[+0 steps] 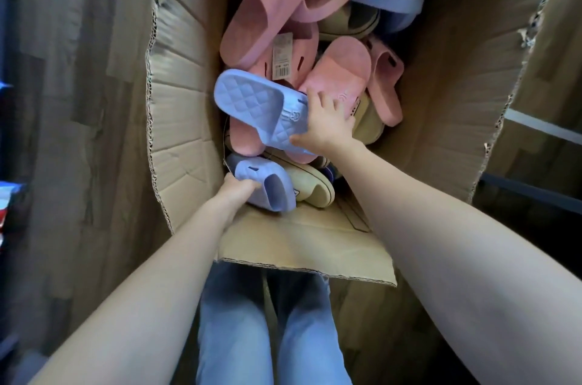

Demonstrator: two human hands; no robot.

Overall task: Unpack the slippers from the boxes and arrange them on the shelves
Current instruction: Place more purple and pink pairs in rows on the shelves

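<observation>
The person is wearing light blue denim jeans [239,321], the cloth looking paler down each thigh. The left forearm [141,274] and the right forearm [456,227] are showing bare along their whole length, right down to the left hand [236,192] and the right hand [327,128].

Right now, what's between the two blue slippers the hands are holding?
Head view: a pink slipper fills the gap between the upper blue slipper, held by the right hand, and the lower blue slipper, gripped by the left hand.
</observation>
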